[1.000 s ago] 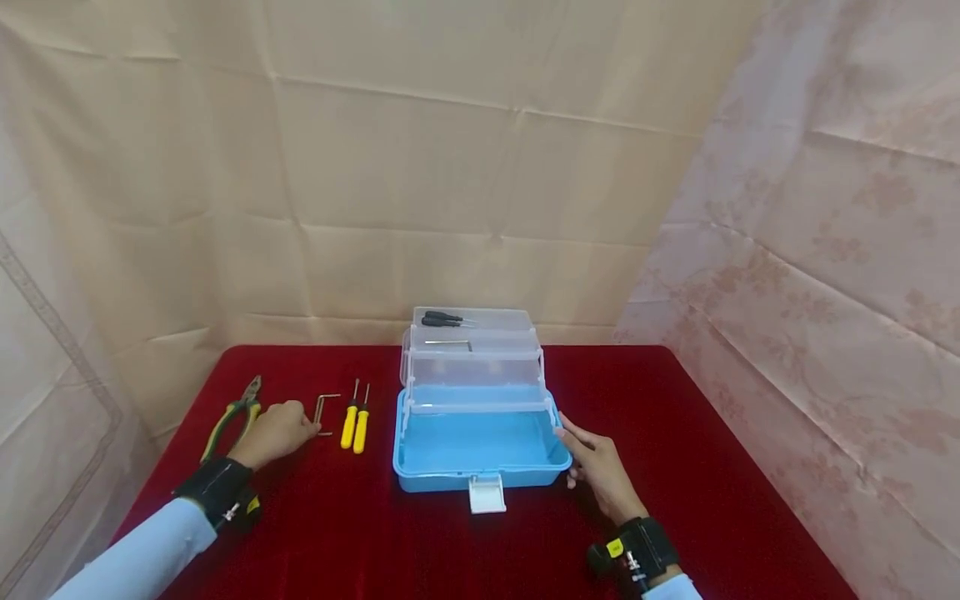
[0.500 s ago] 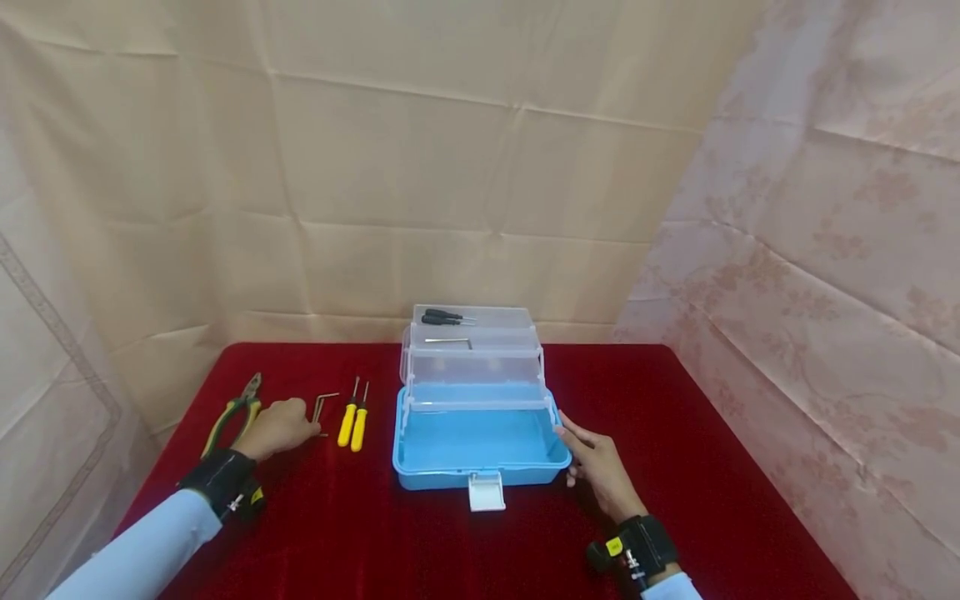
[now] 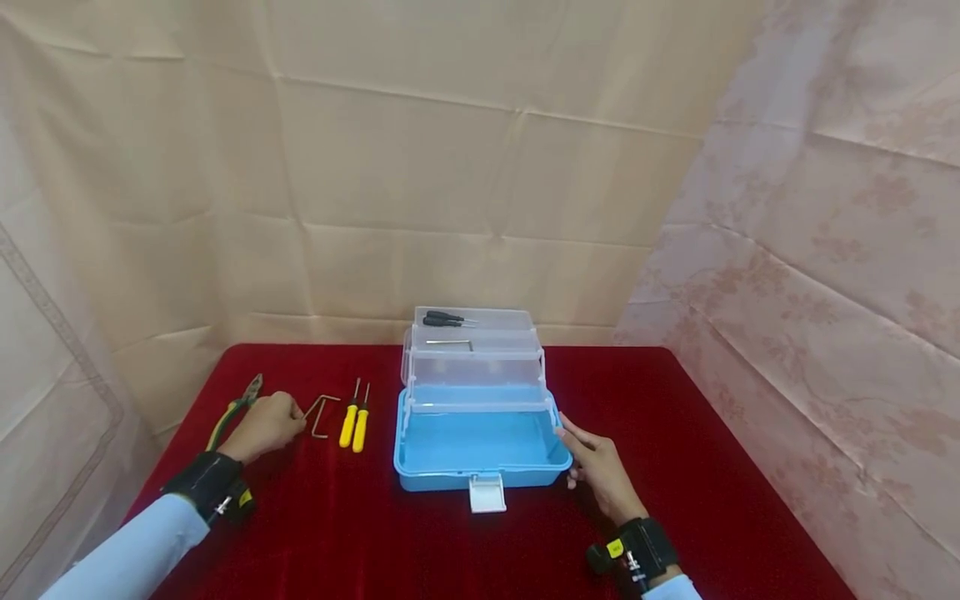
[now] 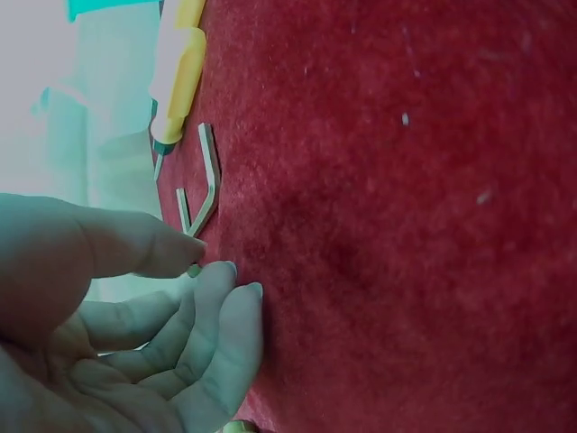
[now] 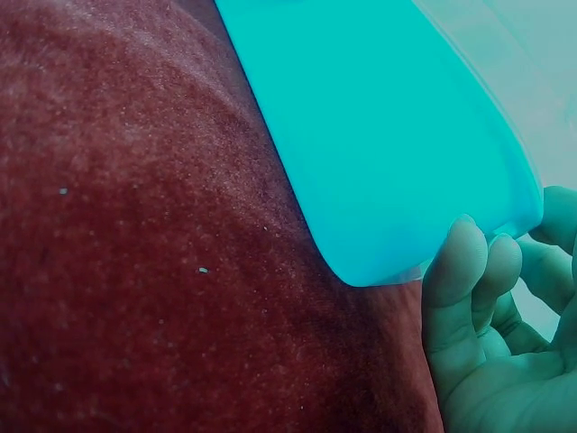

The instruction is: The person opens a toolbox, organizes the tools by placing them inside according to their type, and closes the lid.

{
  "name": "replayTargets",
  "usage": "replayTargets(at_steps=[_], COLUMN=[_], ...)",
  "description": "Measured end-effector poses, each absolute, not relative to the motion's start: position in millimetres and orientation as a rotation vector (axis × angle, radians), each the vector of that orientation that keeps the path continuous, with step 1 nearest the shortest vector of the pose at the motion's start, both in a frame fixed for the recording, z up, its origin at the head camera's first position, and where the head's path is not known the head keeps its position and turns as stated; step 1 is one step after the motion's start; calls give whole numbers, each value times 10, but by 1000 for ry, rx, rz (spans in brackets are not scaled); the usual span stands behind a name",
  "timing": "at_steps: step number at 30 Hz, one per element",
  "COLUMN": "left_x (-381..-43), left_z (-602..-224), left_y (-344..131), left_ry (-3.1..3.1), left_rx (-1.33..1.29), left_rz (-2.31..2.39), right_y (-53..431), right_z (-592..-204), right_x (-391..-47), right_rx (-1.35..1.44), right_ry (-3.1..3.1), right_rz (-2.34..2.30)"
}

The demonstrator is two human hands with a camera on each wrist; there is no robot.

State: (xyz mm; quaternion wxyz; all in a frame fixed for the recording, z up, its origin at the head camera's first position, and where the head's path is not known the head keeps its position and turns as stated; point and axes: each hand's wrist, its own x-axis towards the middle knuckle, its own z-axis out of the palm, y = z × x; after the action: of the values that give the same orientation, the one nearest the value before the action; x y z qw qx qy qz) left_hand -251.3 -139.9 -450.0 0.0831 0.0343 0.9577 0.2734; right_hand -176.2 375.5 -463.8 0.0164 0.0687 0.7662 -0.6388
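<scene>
My left hand point(image 3: 267, 426) pinches one end of a hex key point(image 3: 311, 407) between thumb and fingertips, just above the red cloth. A second hex key point(image 3: 319, 421) lies right beside it. In the left wrist view, the bent hex key point(image 4: 211, 171) shows beyond the thumb. My right hand point(image 3: 602, 477) holds the right side of a blue toolbox point(image 3: 438, 482), whose lid and clear trays are raised. In the right wrist view, fingers point(image 5: 457, 262) press against the toolbox wall point(image 5: 388, 162). Pliers point(image 3: 225, 421) with green and yellow handles lie partly behind my left hand.
Two yellow-handled screwdrivers point(image 3: 354, 423) lie between the hex keys and the toolbox. Black-handled screwdrivers point(image 3: 442, 318) and another hex key point(image 3: 450, 342) sit in the clear upper trays. A white latch point(image 3: 487, 494) hangs at the toolbox front. Curtains surround the table point(image 3: 675, 533).
My left hand has drawn slightly left, and the pinched hex key has swung away from the other one, its end now pointing toward my fingers. My right hand stays on the toolbox.
</scene>
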Motion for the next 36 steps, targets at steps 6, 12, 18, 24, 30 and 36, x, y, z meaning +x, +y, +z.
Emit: replayTargets(at_steps=[6,12,18,24,30,36], left_x=[-2554,-2565,-2568,-2510,-2462,-2478], left_z=[-4546,-4553,-4538,-4540,-4497,-4432], left_y=[-1423,-1473,-1491,-1556,-1613,-1587], left_ry=[2887,3017,3075,3176,3218,3223], left_rx=[84,95,144,274,222,241], left_rz=[790,678,602,597,722,782], right_y=[3758,3736,3749,3746,3744,3756], right_z=[-4661,-4665,-4644,-4644,-4655,-4667], right_x=[-1766,-1752,-1753,-1755,-1753,-1770], right_rx=[211,204,225,225,232,238], right_ry=[2387,2396,2390,2388,2382,2386], right_rz=[-1991,-1983,-1988,-1982,-1983,-1981])
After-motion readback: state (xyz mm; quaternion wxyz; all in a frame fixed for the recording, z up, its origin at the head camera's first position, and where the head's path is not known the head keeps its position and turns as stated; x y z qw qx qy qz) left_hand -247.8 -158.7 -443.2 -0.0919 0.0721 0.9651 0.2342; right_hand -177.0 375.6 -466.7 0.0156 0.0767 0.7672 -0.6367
